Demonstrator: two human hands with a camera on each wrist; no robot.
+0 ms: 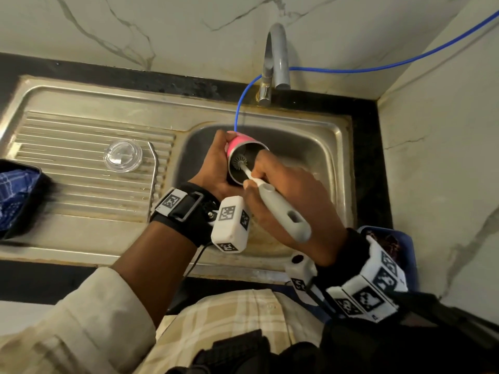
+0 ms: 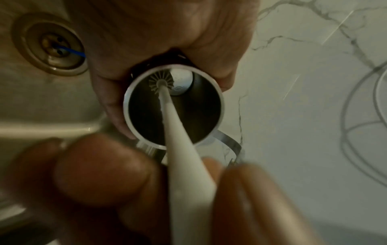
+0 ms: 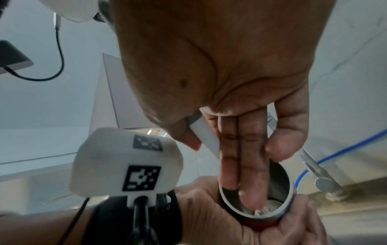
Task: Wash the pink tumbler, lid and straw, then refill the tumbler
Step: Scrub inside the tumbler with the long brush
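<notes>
Pink tumbler (image 1: 239, 143), held tilted over the sink basin (image 1: 310, 163) with its open mouth turned toward the person. The left hand (image 1: 216, 168) wraps its body, fingers and thumb curled round the wall; the left wrist view shows the steel interior and rim (image 2: 175, 106). Bottle brush (image 1: 272, 201), a pale grey handle tapering to a thin white shaft, enters the mouth from 5 o'clock; its radial bristle head (image 2: 160, 82) sits deep inside, near the bottom and against the wall at 12 o'clock. The right hand (image 1: 286, 201) pinches the shaft, thumb on one side and fingers on the other, its fingertips (image 3: 243, 174) reaching to the rim.

At 9 o'clock from the tumbler, on the ribbed draining board (image 1: 81, 163), lie the clear lid (image 1: 122, 155) and, just beside it, the metal straw (image 1: 154, 179) with its bent end away from the person; neither is held. At 12 o'clock stands the tap (image 1: 275, 60); no water stream is visible. A blue tube (image 1: 243, 101) runs down past the tap toward the drain (image 2: 50, 44).

Judged progress: early to middle. The tumbler's inside is being scrubbed. Whether lid and straw are already washed cannot be told; rinsing the tumbler and refilling it appear still to come.
</notes>
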